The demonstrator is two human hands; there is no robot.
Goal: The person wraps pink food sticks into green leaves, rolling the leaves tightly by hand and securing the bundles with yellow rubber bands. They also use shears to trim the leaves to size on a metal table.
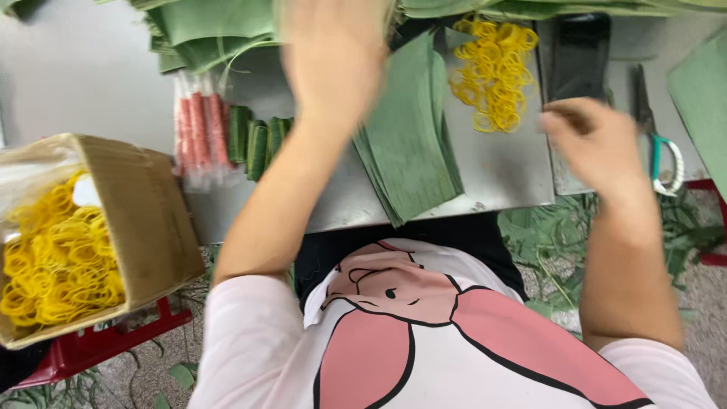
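Observation:
My left hand (333, 57) is blurred with motion at the top centre, over the far end of a stack of cut green leaves (413, 144) and next to a bigger leaf pile (216, 26). Whether it holds anything is hidden by the blur. My right hand (594, 144) hovers over the metal tabletop (500, 167) with its fingers curled in, and nothing shows between them. A heap of yellow rubber bands (492, 72) lies just left of that hand. A black flat object (579, 53) sits behind it.
Red sausage sticks in clear plastic (201, 129) and several green leaf-wrapped rolls (259, 144) lie at the left of the table. A cardboard box (148, 220) of yellow rubber bands stands at the near left. Scissors (657, 148) lie at the right. Leaf scraps litter the floor (553, 242).

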